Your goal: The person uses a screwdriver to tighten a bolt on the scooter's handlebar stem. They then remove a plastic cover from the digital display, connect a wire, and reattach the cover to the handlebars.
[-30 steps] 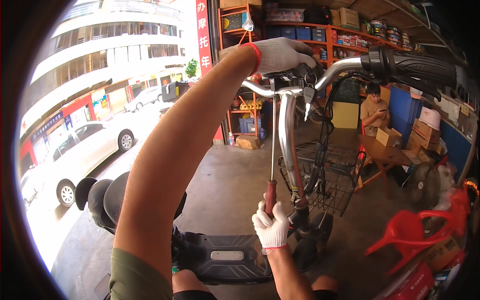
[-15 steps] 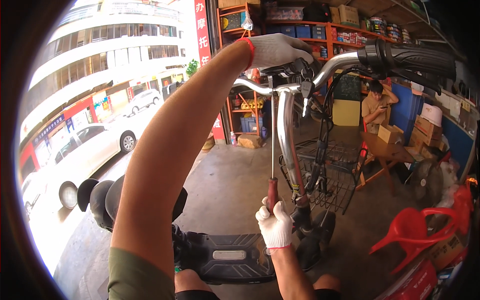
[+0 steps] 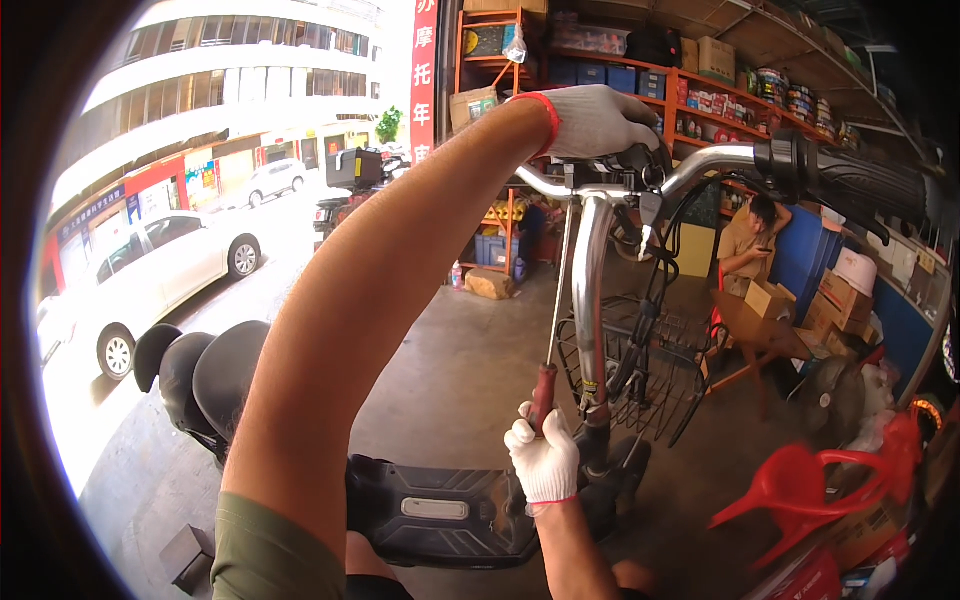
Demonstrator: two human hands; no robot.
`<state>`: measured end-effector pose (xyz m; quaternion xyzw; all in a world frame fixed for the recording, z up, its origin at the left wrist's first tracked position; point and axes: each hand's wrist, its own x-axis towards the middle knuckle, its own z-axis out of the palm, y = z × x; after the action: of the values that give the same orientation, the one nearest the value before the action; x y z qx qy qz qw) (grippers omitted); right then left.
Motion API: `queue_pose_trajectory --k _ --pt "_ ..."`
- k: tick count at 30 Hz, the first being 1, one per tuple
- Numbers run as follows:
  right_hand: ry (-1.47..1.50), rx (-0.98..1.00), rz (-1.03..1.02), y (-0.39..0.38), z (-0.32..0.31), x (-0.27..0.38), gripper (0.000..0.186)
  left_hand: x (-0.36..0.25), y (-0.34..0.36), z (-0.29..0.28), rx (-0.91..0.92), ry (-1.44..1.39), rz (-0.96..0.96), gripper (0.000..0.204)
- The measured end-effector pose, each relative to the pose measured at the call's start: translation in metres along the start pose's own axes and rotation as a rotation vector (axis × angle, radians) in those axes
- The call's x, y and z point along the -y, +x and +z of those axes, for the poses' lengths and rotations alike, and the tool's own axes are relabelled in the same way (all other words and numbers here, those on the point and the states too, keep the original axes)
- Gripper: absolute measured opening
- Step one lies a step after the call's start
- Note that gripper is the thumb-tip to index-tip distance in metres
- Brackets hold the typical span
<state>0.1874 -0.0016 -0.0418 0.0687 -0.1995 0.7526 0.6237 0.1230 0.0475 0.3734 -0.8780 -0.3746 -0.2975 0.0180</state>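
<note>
My white-gloved left hand lies over the top of a black unit at the middle of the chrome handlebar, its fingers curled down over the far side. Below, my gloved right hand grips the dark red handle of a long screwdriver. The shaft points up beside the chrome stem, its tip reaching the underside of the handlebar clamp; the exact contact is too small to see. A key hangs just right of the clamp.
A wire basket sits beyond the stem, and a black footboard below. To the right are a red plastic chair, a wooden table with a carton, and a seated person. Orange shelves stand behind; a white car is outside.
The view has shifted, so the handlebar and my left hand appear farther right and slightly lower. The screwdriver leans a little more; both hands keep their places on the same things.
</note>
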Motion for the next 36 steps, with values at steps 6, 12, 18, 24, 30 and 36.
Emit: queue_pose_trajectory --k 6,12,18,24,30,36 --pt "0.005 -0.012 0.067 -0.004 0.021 -0.018 0.039 0.011 0.013 -0.009 0.038 0.054 0.036 0.060" --pt "-0.023 -0.012 0.051 -0.003 0.013 -0.011 0.041 0.009 0.011 -0.001 0.008 0.019 0.046 0.055" --pt "0.003 0.001 0.080 -0.004 0.013 -0.011 0.042 0.009 0.000 -0.001 -0.032 0.015 0.038 0.055" --pt "0.002 0.029 0.078 -0.012 0.017 -0.013 0.044 0.010 0.003 0.001 -0.039 0.031 0.051 0.058" --pt "0.000 -0.045 0.103 -0.043 0.004 -0.020 0.049 0.011 -0.003 -0.001 -0.050 0.006 0.035 0.062" --pt "-0.117 -0.024 0.102 -0.083 0.005 -0.014 0.052 0.037 -0.049 0.009 -0.559 -0.265 0.105 0.052"
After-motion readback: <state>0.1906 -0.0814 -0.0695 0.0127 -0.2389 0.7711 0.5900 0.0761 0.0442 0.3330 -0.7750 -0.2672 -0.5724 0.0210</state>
